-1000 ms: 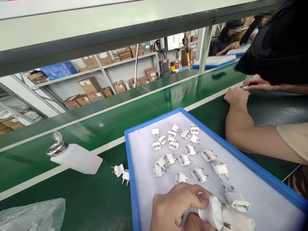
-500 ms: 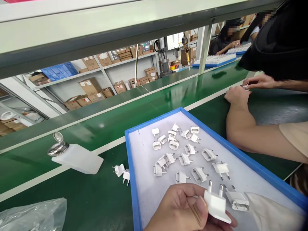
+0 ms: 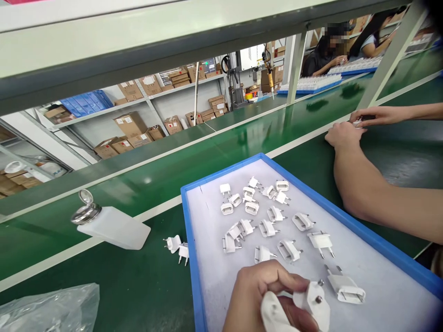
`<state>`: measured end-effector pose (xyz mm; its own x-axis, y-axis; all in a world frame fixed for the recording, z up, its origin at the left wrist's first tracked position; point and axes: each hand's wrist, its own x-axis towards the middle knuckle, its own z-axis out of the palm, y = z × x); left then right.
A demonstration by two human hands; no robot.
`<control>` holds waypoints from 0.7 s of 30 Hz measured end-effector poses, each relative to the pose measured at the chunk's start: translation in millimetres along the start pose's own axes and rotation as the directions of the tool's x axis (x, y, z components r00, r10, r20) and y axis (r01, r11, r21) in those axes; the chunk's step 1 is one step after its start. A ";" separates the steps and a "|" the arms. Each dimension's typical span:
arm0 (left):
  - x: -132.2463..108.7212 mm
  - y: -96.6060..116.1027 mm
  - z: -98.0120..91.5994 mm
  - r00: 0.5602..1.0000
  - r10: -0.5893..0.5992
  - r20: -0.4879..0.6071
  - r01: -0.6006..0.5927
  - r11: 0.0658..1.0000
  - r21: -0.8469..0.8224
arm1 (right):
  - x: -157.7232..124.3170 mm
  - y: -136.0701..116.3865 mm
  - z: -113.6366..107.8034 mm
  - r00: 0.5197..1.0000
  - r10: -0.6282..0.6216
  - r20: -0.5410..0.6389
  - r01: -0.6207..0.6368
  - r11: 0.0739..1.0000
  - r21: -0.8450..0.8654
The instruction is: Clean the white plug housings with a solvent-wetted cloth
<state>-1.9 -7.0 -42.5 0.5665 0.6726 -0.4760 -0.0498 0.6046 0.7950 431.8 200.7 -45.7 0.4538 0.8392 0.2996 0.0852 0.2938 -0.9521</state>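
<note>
A: What's the biggest thing on the green bench (image 3: 145, 276)?

B: The blue tray (image 3: 189, 240), lined with a white foam sheet. Loose white plug adapters (image 3: 263, 216) lie scattered over the liner, most bunched toward the far-left part, each with two metal pins. One larger adapter (image 3: 346, 289) lies alone near the right, close to the hands.

A: Anything outside the tray?

B: A white dispenser bottle (image 3: 112, 227) with a metal pump top lies to the left on the bench. Two stray plugs (image 3: 178, 246) sit just beside the tray's left rim. A crumpled clear plastic bag (image 3: 48, 310) shows at the bottom-left corner.

A: And the piece in hand?

B: A white plug (image 3: 313, 302), held above the near edge of the tray, pins turned toward the camera so their round metal tips show. The left hand (image 3: 259, 295) is clamped on it, fingers curled over the top. Below it a white cloth-like piece (image 3: 273, 316) shows; the right hand is cut off by the frame, so I cannot tell its grip.

A: Who else?

B: A co-worker's forearm (image 3: 374, 193) rests on the bench to the right.
</note>
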 end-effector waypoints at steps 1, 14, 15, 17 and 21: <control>1.2 0.5 0.1 1.000 -0.002 0.004 0.002 1.000 -0.017 | -0.6 1.5 -1.1 1.000 -0.004 -0.022 0.003 0.999 -0.040; 6.0 17.8 8.0 0.955 -0.121 0.272 0.199 0.938 -0.284 | -16.8 -17.3 5.6 0.998 -0.060 -0.037 0.048 0.963 -0.265; 5.4 18.7 8.5 0.953 -0.120 0.277 0.200 0.939 -0.279 | -18.2 -18.2 7.4 0.998 -0.057 -0.039 0.044 0.961 -0.273; 4.8 20.4 9.4 0.951 -0.122 0.283 0.200 0.942 -0.268 | -20.9 -20.1 10.4 0.998 -0.047 -0.043 0.032 0.957 -0.289; 4.7 18.5 9.2 0.956 -0.117 0.269 0.185 0.952 -0.244 | -23.1 -25.2 13.1 0.999 -0.021 -0.050 0.004 0.950 -0.312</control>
<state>7.4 3.4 -26.6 0.7684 0.4577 -0.4472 -0.1431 0.8041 0.5770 407.5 179.8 -27.8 0.4953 0.8092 0.3159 0.3596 0.1401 -0.9225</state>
